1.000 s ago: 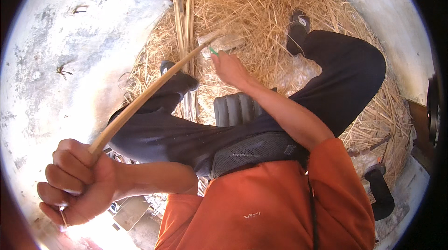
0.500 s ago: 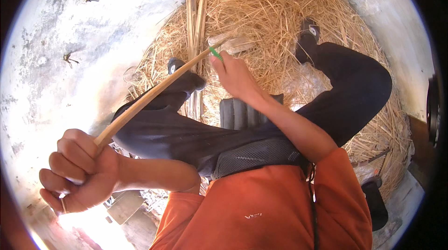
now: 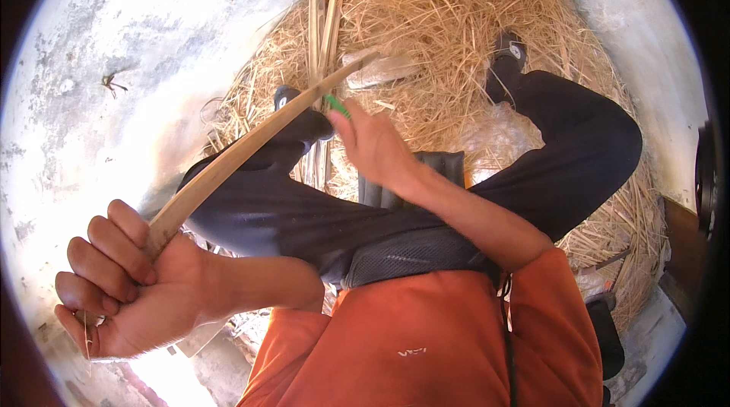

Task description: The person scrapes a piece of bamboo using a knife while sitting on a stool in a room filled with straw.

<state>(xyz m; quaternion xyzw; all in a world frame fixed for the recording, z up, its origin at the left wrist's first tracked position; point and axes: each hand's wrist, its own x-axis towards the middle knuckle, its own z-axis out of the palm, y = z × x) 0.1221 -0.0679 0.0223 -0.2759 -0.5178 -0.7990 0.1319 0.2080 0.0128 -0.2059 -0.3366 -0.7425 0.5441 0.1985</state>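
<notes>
A long tan bamboo strip [image 3: 242,150] slants up and to the right across my left leg. Its lower end sits in my left hand [image 3: 144,293], whose fingers are curled round it. My right hand [image 3: 378,150] is closed on a small green-handled tool [image 3: 337,106], which is close to the strip's underside toward the far end. The tool's working edge is too small to make out, and I cannot tell whether it touches the strip. Beyond the tool, the strip's thin tip [image 3: 369,60] shows over a pale block [image 3: 386,69].
Loose curly shavings [image 3: 441,12] cover the floor ahead and around my shoes. Several long strips [image 3: 325,27] lie beyond my left foot. A pale, stained wall or slab [image 3: 152,65] rises at left, another pale surface [image 3: 631,19] at right. A dark ridged pad [image 3: 445,167] lies between my legs.
My right hand and the green-handled tool have moved left and nearer to me, leaving more of the strip's far end showing. My left hand has shifted slightly left, its fingers somewhat looser.
</notes>
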